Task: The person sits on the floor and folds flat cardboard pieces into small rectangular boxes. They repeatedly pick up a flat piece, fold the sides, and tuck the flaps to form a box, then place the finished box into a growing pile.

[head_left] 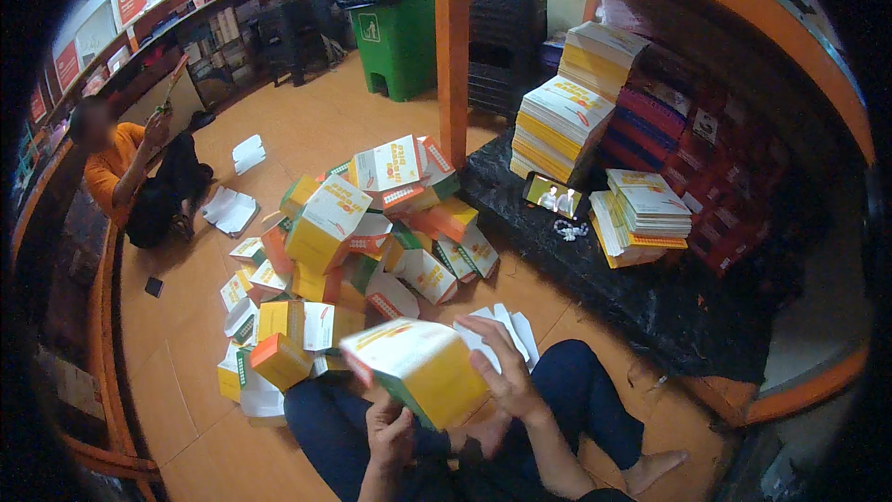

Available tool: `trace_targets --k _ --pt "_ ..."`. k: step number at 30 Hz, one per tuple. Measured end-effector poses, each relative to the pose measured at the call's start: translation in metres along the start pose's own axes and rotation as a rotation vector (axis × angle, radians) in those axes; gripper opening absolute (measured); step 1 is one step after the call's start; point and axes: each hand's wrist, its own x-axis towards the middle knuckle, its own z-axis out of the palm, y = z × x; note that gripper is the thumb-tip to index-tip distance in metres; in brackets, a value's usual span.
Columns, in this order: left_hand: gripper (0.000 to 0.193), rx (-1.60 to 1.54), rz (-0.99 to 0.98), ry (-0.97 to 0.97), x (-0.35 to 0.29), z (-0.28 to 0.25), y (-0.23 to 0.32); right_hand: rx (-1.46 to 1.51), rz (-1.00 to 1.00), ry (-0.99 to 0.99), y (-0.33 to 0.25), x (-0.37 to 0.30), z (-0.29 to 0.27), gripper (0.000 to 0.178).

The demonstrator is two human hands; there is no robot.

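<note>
A folded cardboard box, yellow-sided with a white printed top and green and red edges, is above my lap, partly blurred. My left hand is closed on its lower left corner, thumb along the edge. Against the box's right side lies my right hand, fingers stretched out and thumb touching the yellow face. Behind that hand, white flat card pieces show beside my knee. A large heap of similar folded boxes spreads on the floor in front of me.
Flat card stacks and a smaller stack stand on a black surface at right. A phone leans there. An orange post and green bin stand behind. A person sits at left near unfolded cards.
</note>
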Motion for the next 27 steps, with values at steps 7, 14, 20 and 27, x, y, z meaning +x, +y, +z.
trace_targets --k 7,14,20,27 --pt "0.022 0.947 0.048 -0.678 0.009 -0.061 0.002 0.512 0.363 -0.143 0.027 -0.005 -0.009 0.049" --pt "0.061 0.703 0.059 -0.297 0.015 -0.024 0.000 0.360 0.481 -0.042 0.039 -0.022 0.043 0.033" --pt "0.016 0.555 0.138 0.143 0.022 0.006 -0.010 0.163 0.312 0.077 0.021 -0.032 0.059 0.022" --pt "0.008 0.486 0.136 0.127 0.016 -0.010 -0.003 0.133 0.121 0.110 0.008 -0.026 0.057 0.011"
